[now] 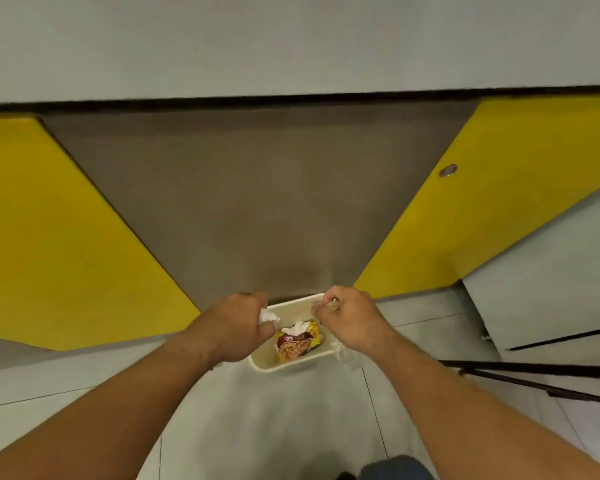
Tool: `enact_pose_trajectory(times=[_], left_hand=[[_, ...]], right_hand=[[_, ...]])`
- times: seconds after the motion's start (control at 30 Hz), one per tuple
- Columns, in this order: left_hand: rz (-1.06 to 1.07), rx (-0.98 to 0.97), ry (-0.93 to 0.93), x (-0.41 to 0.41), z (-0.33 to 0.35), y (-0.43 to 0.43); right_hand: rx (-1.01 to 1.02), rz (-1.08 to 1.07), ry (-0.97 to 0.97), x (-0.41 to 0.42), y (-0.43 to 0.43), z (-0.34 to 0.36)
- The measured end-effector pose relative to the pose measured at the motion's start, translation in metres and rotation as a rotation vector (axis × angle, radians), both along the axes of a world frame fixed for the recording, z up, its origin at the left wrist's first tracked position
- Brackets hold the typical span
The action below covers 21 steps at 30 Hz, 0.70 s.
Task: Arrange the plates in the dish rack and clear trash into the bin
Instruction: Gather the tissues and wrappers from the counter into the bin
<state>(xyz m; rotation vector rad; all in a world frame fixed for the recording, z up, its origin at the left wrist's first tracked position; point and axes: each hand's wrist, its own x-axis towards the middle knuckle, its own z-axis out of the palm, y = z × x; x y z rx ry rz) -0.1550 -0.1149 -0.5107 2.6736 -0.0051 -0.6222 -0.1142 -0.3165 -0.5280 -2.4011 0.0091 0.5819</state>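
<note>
Cabinet fronts are filling the upper half of the view: a broad brown flat panel [257, 202] is standing beyond both hands, flanked by glossy yellow cabinet doors, one [49, 237] out past the left hand and one [499, 202] out past the right. Pale grey floor tiles [274, 427] are spreading beneath the two bare forearms, which are reaching forward and down from the lower corners.

A small cream rectangular plastic bin [284, 367] is sitting on the floor against the brown panel, directly below and between the two hands. The left hand [238, 327] is hovering over the bin's left edge, its fingers curling around a crumpled white tissue [268, 317] that is poking out on the side facing the right hand. The right hand [350, 320] is hovering over the bin's far right corner with its fingers curling inward; whether it is pinching anything is too small to tell.

Inside the bin, below the gap between the hands, a yellow and red printed snack packet [297, 344] is lying flat, and a second scrap of white tissue [295, 329] is resting on the packet's far end. Something clear and crinkled [345, 355] is showing just under the right wrist, beside the bin's right wall.
</note>
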Motion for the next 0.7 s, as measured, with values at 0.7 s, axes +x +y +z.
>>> enact_pose_trajectory(times=[0.7], left_hand=[[-0.064, -0.036, -0.198, 0.044, -0.238, 0.001]], right_hand=[[-0.207, 0.414, -0.172, 0.054, 0.009, -0.217]])
